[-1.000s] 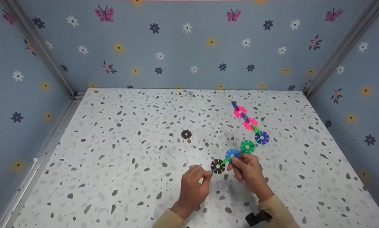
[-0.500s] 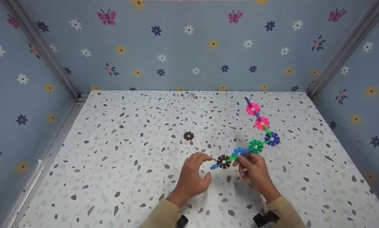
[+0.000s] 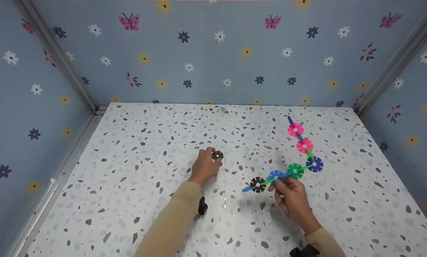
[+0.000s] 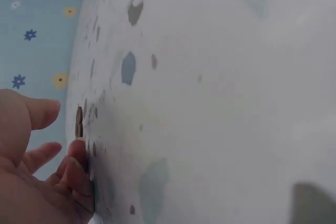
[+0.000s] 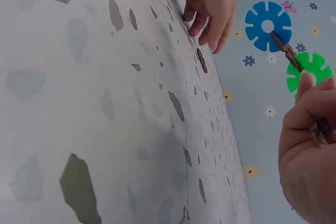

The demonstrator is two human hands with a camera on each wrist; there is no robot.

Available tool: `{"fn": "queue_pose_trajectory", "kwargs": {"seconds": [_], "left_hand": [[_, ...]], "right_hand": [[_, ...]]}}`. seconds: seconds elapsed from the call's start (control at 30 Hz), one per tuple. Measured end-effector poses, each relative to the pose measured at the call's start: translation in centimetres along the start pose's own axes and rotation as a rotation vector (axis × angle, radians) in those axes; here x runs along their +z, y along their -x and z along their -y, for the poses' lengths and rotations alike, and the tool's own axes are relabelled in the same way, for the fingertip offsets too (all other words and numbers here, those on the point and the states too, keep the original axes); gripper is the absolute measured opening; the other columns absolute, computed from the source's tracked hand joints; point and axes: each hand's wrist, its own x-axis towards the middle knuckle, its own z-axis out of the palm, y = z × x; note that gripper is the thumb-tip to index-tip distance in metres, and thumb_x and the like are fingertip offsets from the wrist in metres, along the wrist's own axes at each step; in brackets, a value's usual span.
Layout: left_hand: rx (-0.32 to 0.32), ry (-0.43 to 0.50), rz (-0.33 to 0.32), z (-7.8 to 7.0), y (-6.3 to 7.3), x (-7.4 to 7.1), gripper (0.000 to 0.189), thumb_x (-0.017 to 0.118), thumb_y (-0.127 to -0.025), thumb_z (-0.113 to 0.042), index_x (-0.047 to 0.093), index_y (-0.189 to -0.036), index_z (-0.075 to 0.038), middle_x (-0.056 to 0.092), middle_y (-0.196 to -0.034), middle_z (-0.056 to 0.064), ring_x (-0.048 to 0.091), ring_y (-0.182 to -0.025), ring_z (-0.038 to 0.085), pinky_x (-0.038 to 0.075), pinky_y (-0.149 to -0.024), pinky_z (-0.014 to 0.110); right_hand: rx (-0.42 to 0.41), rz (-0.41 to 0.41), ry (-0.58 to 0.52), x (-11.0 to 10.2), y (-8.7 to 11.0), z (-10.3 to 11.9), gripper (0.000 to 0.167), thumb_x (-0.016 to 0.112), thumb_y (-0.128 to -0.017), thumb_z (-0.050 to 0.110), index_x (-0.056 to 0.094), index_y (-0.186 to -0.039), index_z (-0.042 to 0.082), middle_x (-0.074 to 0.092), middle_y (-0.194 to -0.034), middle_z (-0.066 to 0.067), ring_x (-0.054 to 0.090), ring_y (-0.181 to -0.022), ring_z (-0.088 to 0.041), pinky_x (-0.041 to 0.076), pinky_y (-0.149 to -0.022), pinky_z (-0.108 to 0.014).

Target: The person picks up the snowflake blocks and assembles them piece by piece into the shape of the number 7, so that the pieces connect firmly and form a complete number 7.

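A chain of notched plastic discs (image 3: 295, 171), slotted together edge to edge, bends across the right side in the head view. My right hand (image 3: 294, 200) pinches it by a light blue disc (image 3: 275, 175). Toward the chain's left end are a dark brown disc (image 3: 258, 184) and a blue end disc (image 3: 248, 189) seen nearly edge-on. My left hand (image 3: 204, 167) has come to a loose brown disc (image 3: 217, 155) lying flat on the table. In the left wrist view, thumb and fingers stand apart around that disc (image 4: 79, 123), with no grip visible.
The white speckled table (image 3: 145, 150) stretches around both hands. Blue flower-patterned panels (image 3: 227, 53) rise at its back and sides, with metal posts (image 3: 61, 60) at the corners. A black wrist device (image 3: 202, 206) sits at the left sleeve.
My left hand let go of the chain's blue end disc and moved away to the loose brown disc. The right hand keeps its pinch, the chain shifting right in the head view.
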Motion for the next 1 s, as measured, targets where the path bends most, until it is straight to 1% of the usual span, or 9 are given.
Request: {"fn": "queue_pose_trajectory", "kwargs": {"seconds": [0.13,0.23,0.37,0.5,0.57,0.63,0.73,0.87,1.0], "left_hand": [[-0.019,-0.119,0.008,-0.2,-1.1,0.3,0.048,0.058,-0.099,-0.034,0.051,-0.143,-0.014,0.057,-0.121,0.013,0.058,-0.109,0.031,0.044,-0.095,0.047],[-0.013,-0.161,0.004,-0.3,-1.3,0.4,0.047,0.062,-0.098,-0.034,0.054,-0.139,-0.011,0.059,-0.116,0.013,0.06,-0.104,0.03,0.046,-0.093,0.047],[-0.009,-0.165,-0.013,-0.2,-1.4,0.2,0.038,0.069,-0.093,-0.03,0.06,-0.121,-0.006,0.058,-0.104,0.011,0.06,-0.092,0.028,0.048,-0.085,0.046],[-0.005,-0.114,-0.013,0.1,-0.8,0.1,0.034,0.075,-0.087,-0.027,0.058,-0.109,-0.007,0.054,-0.098,0.007,0.057,-0.086,0.024,0.048,-0.08,0.043],[0.028,-0.055,-0.004,0.3,-0.2,0.2,0.033,0.076,-0.085,-0.024,0.057,-0.107,-0.009,0.056,-0.096,0.005,0.056,-0.084,0.022,0.047,-0.078,0.04],[0.066,0.046,0.021,0.4,0.8,0.1,0.029,0.076,-0.086,-0.019,0.058,-0.107,-0.009,0.059,-0.093,0.003,0.056,-0.08,0.019,0.048,-0.075,0.037],[0.11,0.268,0.081,0.1,2.8,-0.2,0.024,0.074,-0.088,-0.01,0.061,-0.107,-0.007,0.063,-0.091,0.004,0.06,-0.074,0.019,0.051,-0.067,0.034],[0.115,0.557,0.182,-0.5,5.8,-0.6,0.018,0.072,-0.088,-0.003,0.063,-0.104,0.0,0.065,-0.092,0.009,0.064,-0.067,0.019,0.056,-0.059,0.032],[0.131,0.75,0.239,-0.7,8.2,-0.7,0.018,0.069,-0.091,-0.003,0.059,-0.103,0.004,0.069,-0.084,0.016,0.065,-0.062,0.019,0.057,-0.057,0.031]], "right_hand": [[0.0,-0.003,-0.006,0.1,-0.1,0.1,0.018,0.051,-0.103,0.008,0.057,-0.101,-0.01,0.064,-0.081,-0.019,0.045,-0.048,-0.013,0.032,-0.037,-0.023],[0.003,0.002,-0.002,0.2,-0.2,0.1,0.019,0.051,-0.103,0.009,0.057,-0.101,-0.009,0.064,-0.082,-0.019,0.046,-0.05,-0.014,0.032,-0.038,-0.023],[0.005,0.007,0.004,0.4,-0.5,0.1,0.019,0.053,-0.103,0.01,0.057,-0.101,-0.008,0.064,-0.083,-0.02,0.047,-0.051,-0.015,0.033,-0.04,-0.023],[0.009,0.005,-0.017,0.5,-0.9,0.0,0.018,0.052,-0.103,0.009,0.057,-0.1,-0.008,0.064,-0.082,-0.02,0.047,-0.05,-0.014,0.033,-0.04,-0.024],[0.012,0.002,-0.036,0.6,-1.0,-0.2,0.017,0.051,-0.103,0.007,0.056,-0.099,-0.008,0.064,-0.082,-0.02,0.046,-0.05,-0.014,0.033,-0.04,-0.024],[0.017,0.001,-0.046,0.6,-1.1,-0.3,0.017,0.051,-0.103,0.007,0.056,-0.099,-0.008,0.064,-0.081,-0.019,0.046,-0.049,-0.014,0.034,-0.04,-0.024],[0.014,-0.005,-0.06,0.6,-1.1,-0.4,0.016,0.051,-0.103,0.007,0.057,-0.099,-0.007,0.064,-0.08,-0.018,0.046,-0.049,-0.014,0.034,-0.04,-0.024],[-0.009,-0.014,-0.089,0.6,-1.2,-0.6,0.016,0.051,-0.103,0.008,0.056,-0.1,-0.007,0.064,-0.079,-0.016,0.046,-0.049,-0.014,0.035,-0.039,-0.023],[-0.045,0.001,-0.124,0.7,-1.3,-0.8,0.018,0.052,-0.103,0.01,0.056,-0.101,-0.007,0.064,-0.079,-0.014,0.046,-0.05,-0.014,0.036,-0.04,-0.023]]}}
